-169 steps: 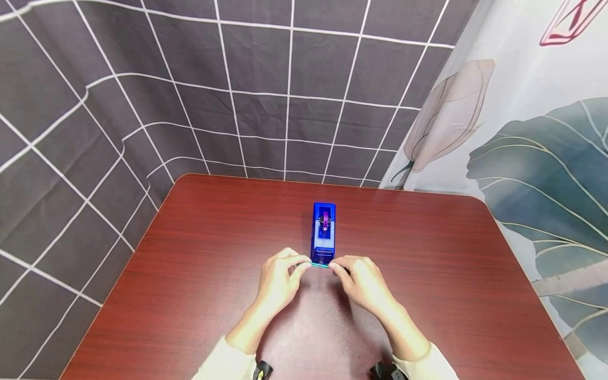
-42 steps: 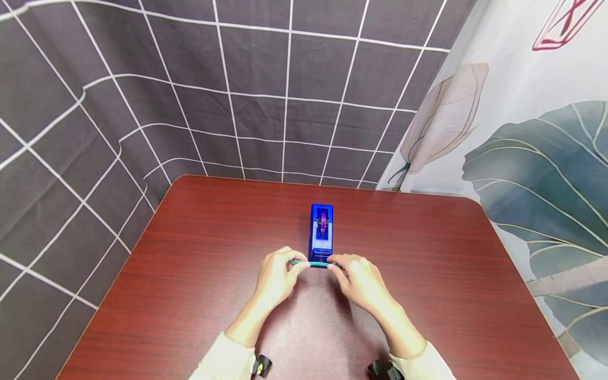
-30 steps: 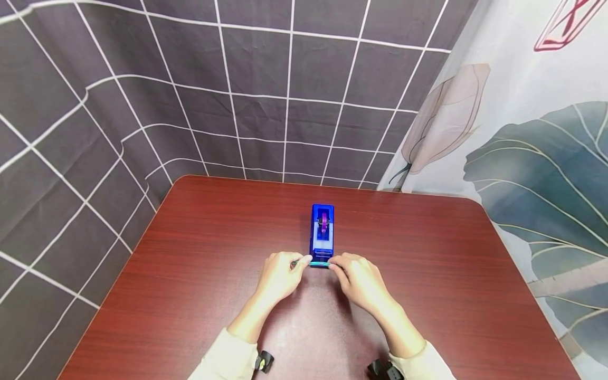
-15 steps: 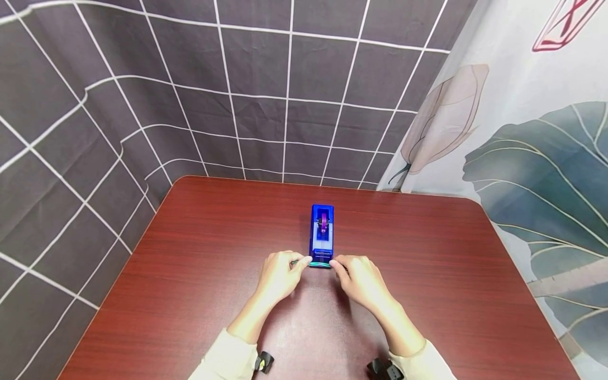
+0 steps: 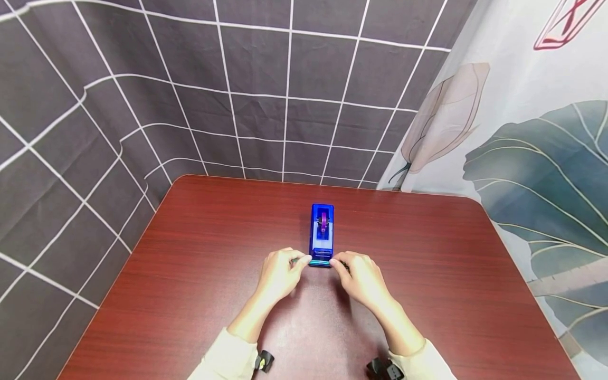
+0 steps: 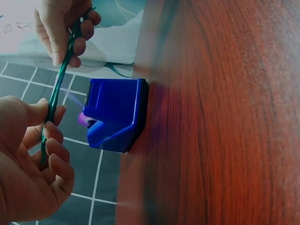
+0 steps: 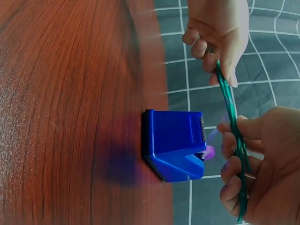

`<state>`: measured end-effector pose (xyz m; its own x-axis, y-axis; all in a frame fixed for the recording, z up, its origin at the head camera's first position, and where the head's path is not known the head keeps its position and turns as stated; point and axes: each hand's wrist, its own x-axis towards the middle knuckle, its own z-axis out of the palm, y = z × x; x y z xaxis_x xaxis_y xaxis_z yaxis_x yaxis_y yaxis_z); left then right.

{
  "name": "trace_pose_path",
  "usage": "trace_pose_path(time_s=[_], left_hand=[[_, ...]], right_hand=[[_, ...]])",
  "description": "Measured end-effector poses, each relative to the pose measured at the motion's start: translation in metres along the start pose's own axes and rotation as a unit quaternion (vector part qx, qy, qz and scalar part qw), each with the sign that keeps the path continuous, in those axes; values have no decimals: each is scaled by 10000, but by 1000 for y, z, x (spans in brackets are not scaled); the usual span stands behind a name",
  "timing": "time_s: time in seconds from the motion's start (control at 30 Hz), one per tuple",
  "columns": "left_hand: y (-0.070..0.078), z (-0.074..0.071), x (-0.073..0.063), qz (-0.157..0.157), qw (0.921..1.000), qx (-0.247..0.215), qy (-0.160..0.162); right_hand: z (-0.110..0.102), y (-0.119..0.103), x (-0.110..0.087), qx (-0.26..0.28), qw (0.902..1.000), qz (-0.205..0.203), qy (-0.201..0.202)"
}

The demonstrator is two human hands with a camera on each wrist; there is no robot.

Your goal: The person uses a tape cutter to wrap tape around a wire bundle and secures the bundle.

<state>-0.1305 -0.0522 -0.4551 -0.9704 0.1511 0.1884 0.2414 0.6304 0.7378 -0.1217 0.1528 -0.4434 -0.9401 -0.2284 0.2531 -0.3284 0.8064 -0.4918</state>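
Observation:
Between my hands is stretched a bundle of thin, shiny green strands [image 5: 320,262] [image 6: 56,89] [image 7: 230,105], held at the front end of a blue tape dispenser [image 5: 323,244] [image 6: 115,108] [image 7: 173,131]. My left hand [image 5: 277,274] [image 6: 28,168] [image 7: 218,23] pinches one side with thumb and fingers. The other side is pinched by my right hand [image 5: 363,279] [image 6: 58,23] [image 7: 276,168]. A faint clear tape strip [image 7: 214,133] appears to run from the dispenser's toothed cutter toward the strands; whether it sticks to them I cannot tell. A purple roll core [image 5: 324,222] sits inside the dispenser.
The dispenser stands on a reddish-brown wooden table [image 5: 228,227]. Behind and to the left hangs a dark grid-patterned curtain [image 5: 256,63]; a pale leaf-patterned curtain [image 5: 513,79] hangs at the right. Black wrist cameras [image 5: 264,361] sit at the cuffs.
Both hands stay at the dispenser's front, shifting only slightly. The right fingers have moved a little right, and a strand end now shows behind them. The dispenser stays in place.

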Motion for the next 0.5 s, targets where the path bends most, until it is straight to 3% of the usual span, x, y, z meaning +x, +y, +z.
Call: trace_pose_path(time_s=[0.5], left_hand=[[-2,1,4,228,9997,72,98]], right_hand=[[-1,3,1,170,9993,-257,218]])
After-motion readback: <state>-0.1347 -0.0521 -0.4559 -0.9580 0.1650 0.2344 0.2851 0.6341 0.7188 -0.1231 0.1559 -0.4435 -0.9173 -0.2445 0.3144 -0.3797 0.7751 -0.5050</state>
